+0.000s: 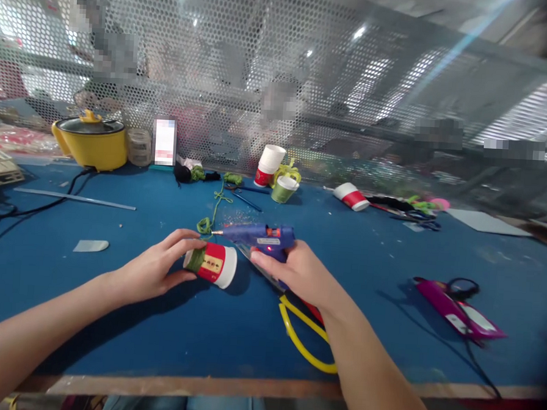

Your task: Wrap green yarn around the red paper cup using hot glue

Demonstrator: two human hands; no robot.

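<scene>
My left hand (pixel 169 264) is closed around the base end of a red and white paper cup (pixel 227 268), which lies tilted on its side, mouth to the right. Green yarn (pixel 197 260) wraps the cup's base end. A green strand (pixel 204 226) runs from near the fingers to a small yarn bundle (pixel 233 178) farther back. My right hand (pixel 297 270) grips a blue hot glue gun (pixel 249 233), its metal nozzle pointing left, just above the cup near my left fingers. A small red light glows on the gun. Scissors with yellow handles (pixel 303 347) lie under my right wrist.
Stacked paper cups (pixel 270 162), a green-wrapped cup (pixel 284 190) and a tipped cup (pixel 351 197) are at the back. A yellow pot (pixel 95 147), jar (pixel 139 147) and lit phone (pixel 164 142) stand back left. A purple packet (pixel 456 309) with a black cord lies right.
</scene>
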